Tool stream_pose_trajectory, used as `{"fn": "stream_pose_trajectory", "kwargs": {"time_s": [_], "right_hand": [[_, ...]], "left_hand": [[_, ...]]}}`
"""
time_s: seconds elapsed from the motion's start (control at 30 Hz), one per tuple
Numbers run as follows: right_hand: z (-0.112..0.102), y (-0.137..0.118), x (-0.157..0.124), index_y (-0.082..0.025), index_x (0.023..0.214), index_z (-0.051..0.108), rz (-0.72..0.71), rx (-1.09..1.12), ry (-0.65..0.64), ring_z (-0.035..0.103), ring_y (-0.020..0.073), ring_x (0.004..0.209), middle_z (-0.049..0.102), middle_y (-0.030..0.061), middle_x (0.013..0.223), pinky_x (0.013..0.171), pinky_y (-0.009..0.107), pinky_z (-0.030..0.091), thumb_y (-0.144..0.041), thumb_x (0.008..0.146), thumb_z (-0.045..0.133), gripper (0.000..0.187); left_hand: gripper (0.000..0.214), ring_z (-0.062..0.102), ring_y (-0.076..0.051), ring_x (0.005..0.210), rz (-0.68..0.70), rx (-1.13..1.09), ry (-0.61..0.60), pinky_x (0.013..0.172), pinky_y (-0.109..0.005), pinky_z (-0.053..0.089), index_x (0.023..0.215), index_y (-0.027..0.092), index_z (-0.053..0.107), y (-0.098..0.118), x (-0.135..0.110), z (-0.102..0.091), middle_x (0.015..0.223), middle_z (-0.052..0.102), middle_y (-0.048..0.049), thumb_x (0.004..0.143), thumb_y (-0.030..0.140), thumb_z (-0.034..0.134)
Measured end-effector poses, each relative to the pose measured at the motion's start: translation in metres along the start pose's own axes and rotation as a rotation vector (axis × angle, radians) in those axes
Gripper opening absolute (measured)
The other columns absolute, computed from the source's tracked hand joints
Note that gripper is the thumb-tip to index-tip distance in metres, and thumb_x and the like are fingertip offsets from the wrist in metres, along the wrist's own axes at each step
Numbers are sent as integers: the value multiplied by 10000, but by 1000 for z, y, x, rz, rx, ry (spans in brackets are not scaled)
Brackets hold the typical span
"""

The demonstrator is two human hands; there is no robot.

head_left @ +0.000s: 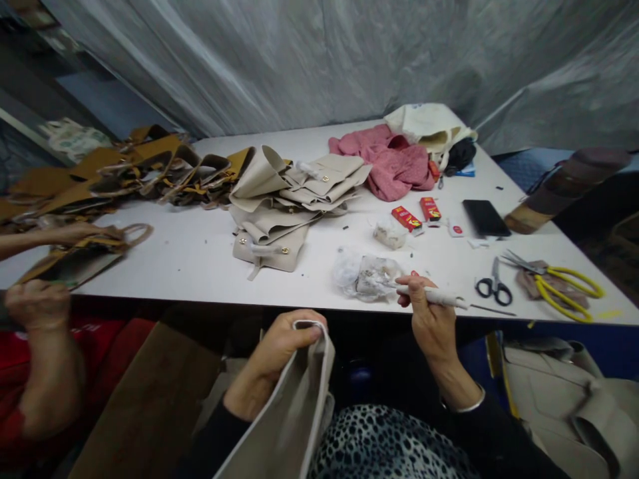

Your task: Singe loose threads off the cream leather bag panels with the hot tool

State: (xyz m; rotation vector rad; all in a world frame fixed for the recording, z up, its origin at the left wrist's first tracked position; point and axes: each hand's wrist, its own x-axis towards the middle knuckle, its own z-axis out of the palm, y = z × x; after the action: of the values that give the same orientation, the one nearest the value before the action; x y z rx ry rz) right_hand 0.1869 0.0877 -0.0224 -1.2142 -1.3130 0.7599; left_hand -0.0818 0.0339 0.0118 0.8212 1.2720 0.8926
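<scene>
My left hand (279, 356) is closed on the folded top edge of a beige leather bag panel (294, 406), which hangs down toward my lap. In my right hand (432, 326) is a pale, thick-handled tool (439, 296), held like a pen above the table's front edge. Its thin end points left at a small container wrapped in clear plastic (372, 276); whether the tip touches it, I cannot tell. Beyond my hands lies a stack of beige bag pieces (299, 199) with gold-coloured fittings.
Scissors (494, 286), yellow-handled pliers (559, 286), a black phone (485, 218) and red boxes (407, 218) lie on the white table (200, 266). A bottle (559, 189) stands at right. A co-worker's hands (42, 306) handle a brown bag (84, 256) at left.
</scene>
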Motion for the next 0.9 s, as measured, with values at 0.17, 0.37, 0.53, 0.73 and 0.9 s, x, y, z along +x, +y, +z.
{"fn": "stream_pose_trajectory", "kwargs": {"time_s": [0.17, 0.37, 0.53, 0.73, 0.9], "right_hand": [[-7, 19, 9, -218, 981, 689, -34, -119, -46, 671, 192, 760, 710, 39, 924, 745, 357, 536, -475, 998, 624, 265], [-6, 28, 18, -216, 990, 706, -87, -200, -107, 715, 227, 856, 742, 54, 907, 813, 372, 547, -456, 1032, 575, 277], [-1, 27, 25, -215, 1005, 693, -223, -253, -156, 713, 209, 851, 743, 46, 912, 801, 339, 542, -403, 1052, 568, 231], [3, 26, 29, -210, 982, 686, -336, -363, -213, 703, 221, 862, 750, 67, 936, 803, 345, 530, -379, 1055, 570, 217], [6, 26, 34, -213, 956, 691, -391, -488, -333, 684, 241, 852, 754, 90, 929, 807, 377, 508, -387, 1057, 553, 244]], "left_hand": [[115, 622, -180, 700, 56, 225, 64, 694, -276, 468, 748, 149, 790, -44, 23, 78, 722, 728, -50, 712, 257, 776], [121, 645, -201, 769, 106, 353, 79, 746, -293, 476, 734, 158, 770, -36, 27, 91, 774, 737, -59, 761, 266, 722], [160, 617, -190, 722, 6, 326, 33, 658, -272, 457, 776, 152, 769, -24, 32, 78, 753, 728, -57, 736, 304, 741], [142, 575, -157, 619, -41, 257, 129, 591, -254, 427, 685, 152, 744, -21, 28, 73, 645, 694, -38, 673, 284, 792], [140, 561, -143, 582, -29, 262, 213, 558, -243, 415, 659, 152, 738, -20, 23, 75, 613, 679, -28, 667, 273, 809]]}}
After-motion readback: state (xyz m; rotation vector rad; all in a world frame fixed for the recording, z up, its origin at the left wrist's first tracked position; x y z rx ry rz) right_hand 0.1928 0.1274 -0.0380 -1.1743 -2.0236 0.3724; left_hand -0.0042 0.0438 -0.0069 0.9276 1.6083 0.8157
